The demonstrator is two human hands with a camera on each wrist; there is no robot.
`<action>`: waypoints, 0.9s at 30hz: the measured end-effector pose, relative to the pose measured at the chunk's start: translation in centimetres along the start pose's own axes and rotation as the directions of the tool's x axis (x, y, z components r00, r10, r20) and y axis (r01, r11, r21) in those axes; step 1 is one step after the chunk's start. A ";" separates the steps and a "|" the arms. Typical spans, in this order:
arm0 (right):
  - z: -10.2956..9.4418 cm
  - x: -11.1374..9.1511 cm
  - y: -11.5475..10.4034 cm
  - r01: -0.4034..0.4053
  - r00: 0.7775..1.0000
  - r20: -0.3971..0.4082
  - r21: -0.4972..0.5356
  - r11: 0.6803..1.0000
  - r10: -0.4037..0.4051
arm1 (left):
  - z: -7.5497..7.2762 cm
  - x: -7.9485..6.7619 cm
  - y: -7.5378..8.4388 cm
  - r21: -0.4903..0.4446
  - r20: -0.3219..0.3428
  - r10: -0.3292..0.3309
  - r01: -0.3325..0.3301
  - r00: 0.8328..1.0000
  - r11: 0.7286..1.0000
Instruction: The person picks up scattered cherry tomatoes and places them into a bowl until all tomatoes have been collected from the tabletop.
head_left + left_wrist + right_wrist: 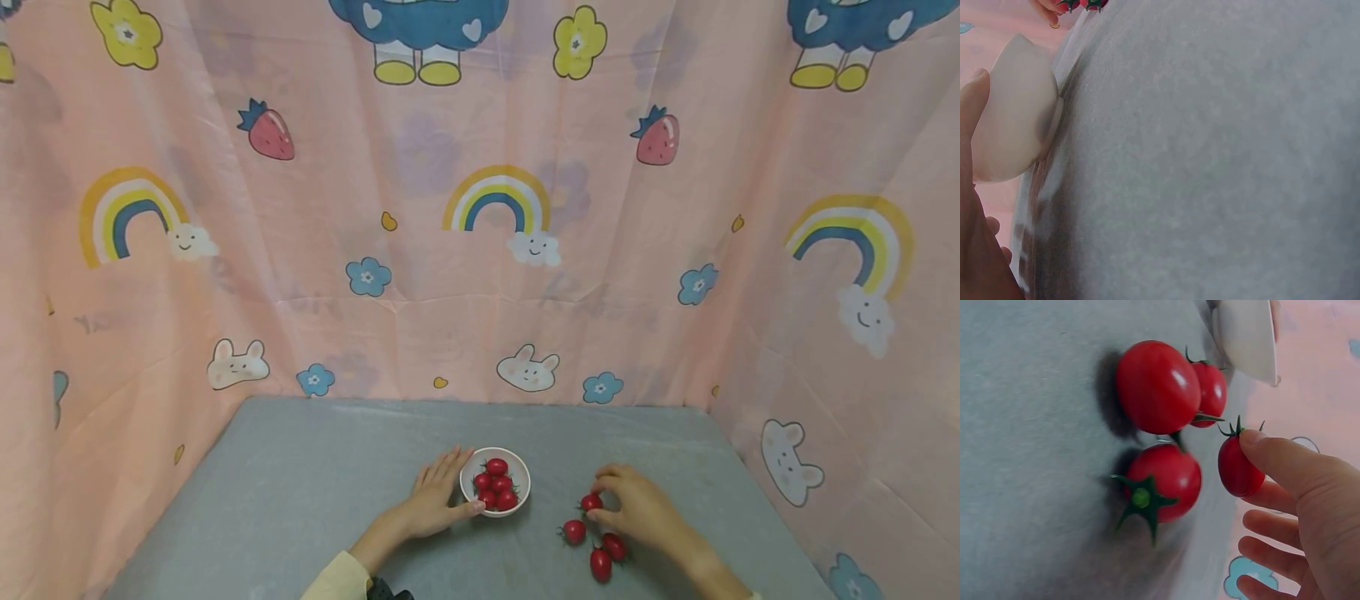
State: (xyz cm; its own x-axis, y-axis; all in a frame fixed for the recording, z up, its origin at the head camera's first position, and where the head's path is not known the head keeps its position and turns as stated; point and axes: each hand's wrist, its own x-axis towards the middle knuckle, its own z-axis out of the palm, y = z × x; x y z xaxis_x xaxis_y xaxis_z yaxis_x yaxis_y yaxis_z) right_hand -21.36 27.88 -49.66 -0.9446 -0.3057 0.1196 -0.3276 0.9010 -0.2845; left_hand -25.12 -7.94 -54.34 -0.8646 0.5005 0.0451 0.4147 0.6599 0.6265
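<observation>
A small white bowl (528, 492) holds several red cherry tomatoes (497, 467) with green stems. My left hand (438, 500) rests against its left side, fingers extended and spread, thumb at the near rim. In the left wrist view the thumb (974, 100) lies along the bowl's outer wall (1019, 112). To the right, my right hand (637, 505) pinches one cherry tomato (1238, 465) between thumb and forefinger, its other fingers apart from it. Three more tomatoes lie close by: one (573, 532) to the left, and two (601, 565) (614, 547) side by side nearer the front.
The grey cloth-covered table (315, 483) stretches out around the bowl and tomatoes. A pink curtain (420, 333) printed with rainbows, rabbits and flowers hangs behind the table and along both sides.
</observation>
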 end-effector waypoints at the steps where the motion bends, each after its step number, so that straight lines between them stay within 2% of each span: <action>1: -0.1 0.1 -0.2 -0.008 1.000 -0.002 0.001 1.000 0.008 | 0.0 0.0 0.0 -0.002 0.000 0.000 0.000 1.000 1.000; 5: -0.6 0.5 -1.0 -0.016 1.000 -0.008 0.003 1.000 0.016 | 0.0 0.0 0.1 -0.006 -0.001 0.000 0.000 1.000 1.000; 12: -1.4 1.4 -2.2 0.028 0.999 -0.025 -0.011 1.000 -0.028 | 0.0 -0.1 0.0 -0.009 -0.003 0.005 -0.005 1.000 1.000; 20: -1.5 2.8 -3.9 0.039 0.999 -0.023 -0.042 0.998 -0.040 | 0.0 -0.2 0.0 -0.008 0.001 0.008 -0.008 1.000 1.000; 27: -1.6 4.0 -5.5 0.081 0.996 -0.037 -0.047 0.996 -0.083 | 0.0 -0.2 0.1 -0.017 -0.006 0.009 -0.009 1.000 1.000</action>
State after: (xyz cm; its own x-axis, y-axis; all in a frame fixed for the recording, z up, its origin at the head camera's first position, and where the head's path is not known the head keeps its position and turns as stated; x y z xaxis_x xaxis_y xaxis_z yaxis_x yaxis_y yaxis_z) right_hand -23.30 22.16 -46.07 -0.9126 -0.3679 0.1780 -0.4021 0.8865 -0.2289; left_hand -24.94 -7.97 -54.31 -0.8627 0.5026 0.0556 0.4174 0.6457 0.6394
